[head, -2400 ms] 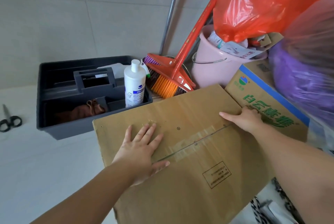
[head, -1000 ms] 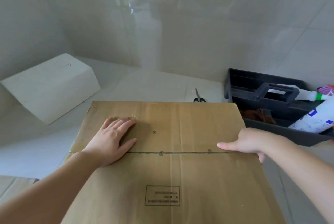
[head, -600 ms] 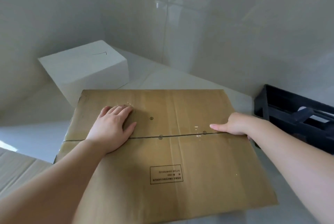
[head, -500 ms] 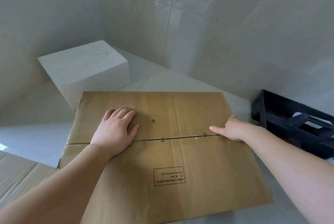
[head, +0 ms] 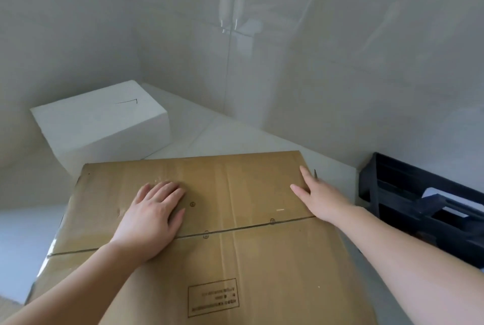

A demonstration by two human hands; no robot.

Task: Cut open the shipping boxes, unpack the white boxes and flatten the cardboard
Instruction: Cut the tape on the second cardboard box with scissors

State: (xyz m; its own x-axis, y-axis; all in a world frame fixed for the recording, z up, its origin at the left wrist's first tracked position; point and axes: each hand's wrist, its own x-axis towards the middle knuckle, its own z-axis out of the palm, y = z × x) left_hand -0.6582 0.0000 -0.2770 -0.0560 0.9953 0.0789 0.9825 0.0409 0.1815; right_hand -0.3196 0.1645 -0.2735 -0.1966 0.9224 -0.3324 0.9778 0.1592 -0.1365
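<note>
A brown cardboard shipping box (head: 235, 188) fills the lower middle of the head view, top side up, with a seam running across it and a printed rectangle near me. My left hand (head: 152, 217) lies flat on its top, left of centre, fingers together. My right hand (head: 319, 199) rests along the box's right edge, fingers stretched out and holding nothing. A closed white box (head: 104, 125) stands on the floor behind the brown box at the left, by the wall. A thin dark tip, possibly the scissors (head: 315, 174), shows just beyond my right fingers.
A dark plastic tool caddy (head: 408, 199) sits on the floor at the right, close to the box. Tiled walls meet in a corner behind. A strip of other cardboard (head: 7, 309) shows at the bottom left corner. Pale floor tiles (head: 235, 136) lie between the boxes and the wall.
The brown box has been turned and carried from beside the broom and bucket to this corner. In the last half second my right hand slid forward along the box's right edge.
</note>
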